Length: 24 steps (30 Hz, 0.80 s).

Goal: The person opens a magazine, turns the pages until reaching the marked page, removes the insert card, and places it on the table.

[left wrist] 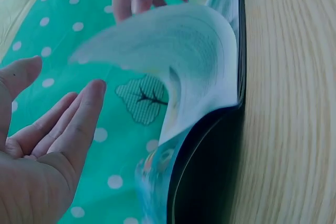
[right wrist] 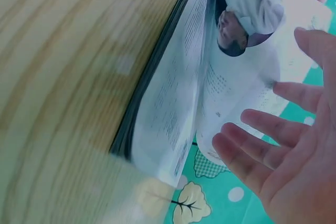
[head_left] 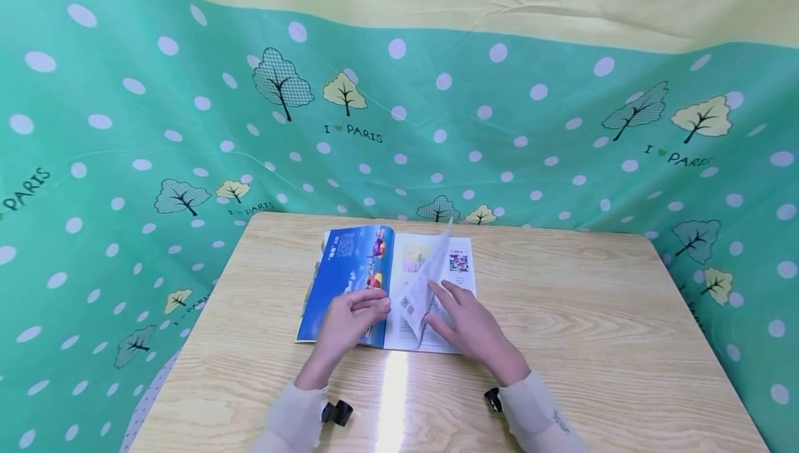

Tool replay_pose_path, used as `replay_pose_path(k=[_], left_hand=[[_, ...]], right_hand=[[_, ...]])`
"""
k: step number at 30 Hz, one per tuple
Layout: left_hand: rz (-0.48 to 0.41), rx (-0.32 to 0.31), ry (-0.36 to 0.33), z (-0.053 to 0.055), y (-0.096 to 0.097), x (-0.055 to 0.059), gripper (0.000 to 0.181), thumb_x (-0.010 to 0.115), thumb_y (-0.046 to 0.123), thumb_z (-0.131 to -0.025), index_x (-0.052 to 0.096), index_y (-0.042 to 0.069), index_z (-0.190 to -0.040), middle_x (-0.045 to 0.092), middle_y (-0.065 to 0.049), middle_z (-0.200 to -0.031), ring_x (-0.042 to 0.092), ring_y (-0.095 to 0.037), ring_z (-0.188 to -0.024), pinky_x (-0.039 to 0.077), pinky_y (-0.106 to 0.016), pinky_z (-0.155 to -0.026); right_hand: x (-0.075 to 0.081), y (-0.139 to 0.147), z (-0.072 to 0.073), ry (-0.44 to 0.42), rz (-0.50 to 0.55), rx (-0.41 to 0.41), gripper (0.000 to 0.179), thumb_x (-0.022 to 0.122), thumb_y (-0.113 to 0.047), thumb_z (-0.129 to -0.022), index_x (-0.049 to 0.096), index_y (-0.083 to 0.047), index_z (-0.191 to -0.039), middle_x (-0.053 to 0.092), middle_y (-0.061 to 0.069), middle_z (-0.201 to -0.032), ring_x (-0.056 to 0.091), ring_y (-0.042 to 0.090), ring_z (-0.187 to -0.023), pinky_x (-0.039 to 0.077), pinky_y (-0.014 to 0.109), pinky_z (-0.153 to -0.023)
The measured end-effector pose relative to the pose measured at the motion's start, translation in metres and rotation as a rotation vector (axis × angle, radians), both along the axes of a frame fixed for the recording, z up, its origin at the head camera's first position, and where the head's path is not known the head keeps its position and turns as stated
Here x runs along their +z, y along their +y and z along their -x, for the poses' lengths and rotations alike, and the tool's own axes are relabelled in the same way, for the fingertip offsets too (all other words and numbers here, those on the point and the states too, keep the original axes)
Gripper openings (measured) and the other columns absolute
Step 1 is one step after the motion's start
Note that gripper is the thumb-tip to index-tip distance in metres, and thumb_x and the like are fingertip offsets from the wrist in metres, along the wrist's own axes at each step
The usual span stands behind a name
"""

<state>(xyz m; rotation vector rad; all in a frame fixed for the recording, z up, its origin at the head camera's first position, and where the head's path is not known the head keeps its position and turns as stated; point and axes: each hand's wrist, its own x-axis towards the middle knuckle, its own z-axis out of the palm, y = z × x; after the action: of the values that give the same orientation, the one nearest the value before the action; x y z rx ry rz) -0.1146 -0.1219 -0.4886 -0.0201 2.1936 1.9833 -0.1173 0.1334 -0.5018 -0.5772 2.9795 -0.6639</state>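
An open magazine (head_left: 349,286) lies on the table, with a blue picture page on its left side and white printed pages on its right. One white leaf (head_left: 426,285) stands raised and curved between the two sides. My right hand (head_left: 471,325) is beside this leaf, fingers spread and index fingertip at the paper; in the right wrist view the fingers (right wrist: 257,163) are extended along the page. Over the lower part of the blue page hovers my left hand (head_left: 352,321). The left wrist view shows its thumb apart from its fingers (left wrist: 79,124) and nothing between them.
The light wooden table (head_left: 580,314) extends to the right of the magazine and in front of it. Behind and at both sides hangs a green dotted cloth (head_left: 437,141) with printed trees. Black straps (head_left: 337,413) sit at the wrists.
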Motion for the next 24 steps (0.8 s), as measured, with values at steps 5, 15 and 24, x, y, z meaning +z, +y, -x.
replay_pose_path(k=[5, 15, 24], left_hand=[[-0.005, -0.041, -0.007, 0.001, 0.009, -0.006, 0.037, 0.079, 0.026, -0.089, 0.072, -0.001, -0.113, 0.074, -0.013, -0.100, 0.073, -0.033, -0.090, 0.063, -0.046, -0.082], [-0.041, -0.020, -0.052, 0.000, 0.011, -0.014, 0.030, 0.076, 0.012, -0.090, 0.070, -0.007, -0.113, 0.073, -0.018, -0.099, 0.072, -0.036, -0.087, 0.063, -0.044, -0.080], [-0.075, 0.042, -0.095, 0.000, 0.004, -0.011, 0.030, 0.076, 0.010, -0.090, 0.069, -0.008, -0.112, 0.073, -0.019, -0.097, 0.074, -0.032, -0.084, 0.064, -0.041, -0.079]], right_hand=[[-0.001, -0.006, 0.000, -0.062, -0.041, 0.030, 0.070, 0.050, -0.057, -0.100, 0.030, -0.025, -0.159, 0.033, 0.014, -0.159, 0.038, 0.036, -0.140, 0.044, 0.055, -0.110], [-0.004, -0.010, -0.002, -0.063, -0.090, 0.038, 0.073, 0.048, -0.059, -0.100, 0.026, -0.025, -0.160, 0.030, 0.010, -0.161, 0.037, 0.034, -0.141, 0.043, 0.053, -0.111], [0.001, -0.008, -0.002, -0.046, -0.085, 0.047, 0.073, 0.050, -0.058, -0.100, 0.026, -0.024, -0.160, 0.030, 0.013, -0.161, 0.037, 0.036, -0.141, 0.043, 0.054, -0.111]])
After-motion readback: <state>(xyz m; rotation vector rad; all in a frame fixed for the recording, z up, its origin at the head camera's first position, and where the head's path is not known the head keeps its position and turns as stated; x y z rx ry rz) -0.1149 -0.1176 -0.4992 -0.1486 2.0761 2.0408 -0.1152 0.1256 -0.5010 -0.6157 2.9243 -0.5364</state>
